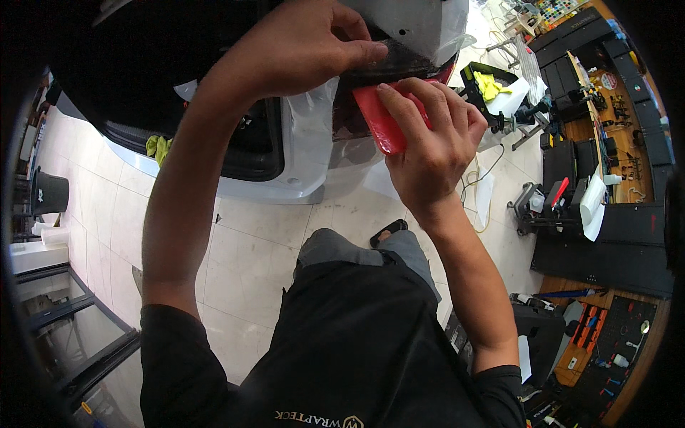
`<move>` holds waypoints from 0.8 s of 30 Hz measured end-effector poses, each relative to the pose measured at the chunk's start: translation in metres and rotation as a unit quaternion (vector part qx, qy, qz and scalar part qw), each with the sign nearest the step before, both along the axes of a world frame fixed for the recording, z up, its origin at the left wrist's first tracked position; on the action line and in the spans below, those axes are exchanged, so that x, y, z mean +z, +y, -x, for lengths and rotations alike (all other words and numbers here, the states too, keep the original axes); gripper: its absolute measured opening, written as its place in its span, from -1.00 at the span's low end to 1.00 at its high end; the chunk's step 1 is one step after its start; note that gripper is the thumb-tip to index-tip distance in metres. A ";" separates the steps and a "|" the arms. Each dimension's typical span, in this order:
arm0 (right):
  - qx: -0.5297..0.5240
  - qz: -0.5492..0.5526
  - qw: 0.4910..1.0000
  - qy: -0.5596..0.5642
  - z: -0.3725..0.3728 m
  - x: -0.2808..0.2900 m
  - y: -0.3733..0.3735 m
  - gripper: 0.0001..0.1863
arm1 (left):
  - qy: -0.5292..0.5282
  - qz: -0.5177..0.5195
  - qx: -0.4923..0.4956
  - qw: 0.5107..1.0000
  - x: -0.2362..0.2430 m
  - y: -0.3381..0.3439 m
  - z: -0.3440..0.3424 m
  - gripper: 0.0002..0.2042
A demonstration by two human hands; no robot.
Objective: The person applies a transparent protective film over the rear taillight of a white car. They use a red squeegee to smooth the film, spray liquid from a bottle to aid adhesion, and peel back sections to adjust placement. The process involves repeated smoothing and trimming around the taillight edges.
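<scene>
My left hand (321, 50) is closed, thumb toward curled fingers, over a dark glossy area of a car's rear corner; what it grips is hard to make out. Wrapped in the fingers of my right hand (432, 143) is a red flat squeegee (374, 118), held against a dark red lamp area (346, 118) with clear film over it, below my left hand. The car's light-coloured body (307, 157) frames a black-edged opening on the left. A grey panel (432, 21) with a small hole is above.
A wheeled cart (542, 207) stands right, near a black tray (478, 75) with yellow cloths (492, 85). Tool boards and dark cabinets (599, 250) line the right side. A black bucket (50, 192) is at left. Cables lie on the tiled floor (257, 271).
</scene>
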State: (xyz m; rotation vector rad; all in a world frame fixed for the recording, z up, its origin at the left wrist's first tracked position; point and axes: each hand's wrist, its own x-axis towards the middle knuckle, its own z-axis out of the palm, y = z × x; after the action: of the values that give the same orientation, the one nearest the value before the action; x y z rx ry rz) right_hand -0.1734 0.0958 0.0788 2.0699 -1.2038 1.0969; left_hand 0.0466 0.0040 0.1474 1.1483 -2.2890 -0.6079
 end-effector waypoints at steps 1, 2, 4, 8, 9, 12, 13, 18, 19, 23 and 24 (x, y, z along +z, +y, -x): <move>0.000 0.001 1.000 -0.001 -0.001 0.000 -0.001 -0.52 | 0.002 -0.007 -0.011 1.000 0.003 0.001 0.001 -0.57; 0.000 0.002 1.000 -0.003 -0.003 0.001 -0.003 -0.53 | 0.004 -0.014 -0.021 1.000 0.005 0.001 0.001 -0.57; -0.001 0.006 1.000 -0.005 -0.006 0.003 -0.005 -0.55 | 0.015 -0.021 -0.033 0.999 0.004 0.001 0.003 -0.59; 0.005 0.029 0.999 -0.018 -0.016 0.007 -0.014 -0.60 | 0.014 -0.028 -0.038 0.999 0.008 0.002 0.006 -0.65; 0.011 0.038 0.999 -0.023 -0.018 0.008 -0.017 -0.61 | 0.020 -0.025 -0.035 0.999 0.006 0.001 0.005 -0.66; 0.016 -0.002 1.000 0.007 -0.017 0.022 -0.014 -0.60 | 0.031 -0.014 -0.032 0.999 0.000 -0.002 0.003 -0.68; 0.019 0.003 1.000 -0.004 -0.015 0.021 -0.012 -0.57 | 0.030 -0.007 -0.033 0.999 0.000 -0.001 0.002 -0.69; 0.013 -0.027 1.000 -0.005 -0.003 0.018 0.011 -0.43 | 0.052 -0.005 -0.018 0.998 -0.002 0.003 0.005 -0.70; 0.024 -0.023 0.999 -0.003 -0.005 0.008 0.010 -0.40 | 0.055 -0.008 -0.008 0.998 -0.001 0.008 0.007 -0.70; 0.008 -0.001 1.000 0.013 -0.010 0.004 -0.002 -0.47 | 0.055 -0.002 0.003 0.998 -0.001 0.009 0.011 -0.69; 0.007 -0.004 1.000 0.008 -0.010 0.007 -0.005 -0.50 | 0.057 -0.010 0.002 0.998 -0.002 0.009 0.010 -0.67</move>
State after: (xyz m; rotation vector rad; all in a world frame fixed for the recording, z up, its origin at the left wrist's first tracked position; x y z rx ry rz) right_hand -0.1630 0.0907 0.0860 2.0925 -1.1899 1.0824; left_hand 0.0365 0.0127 0.1459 1.0998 -2.1884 -0.6794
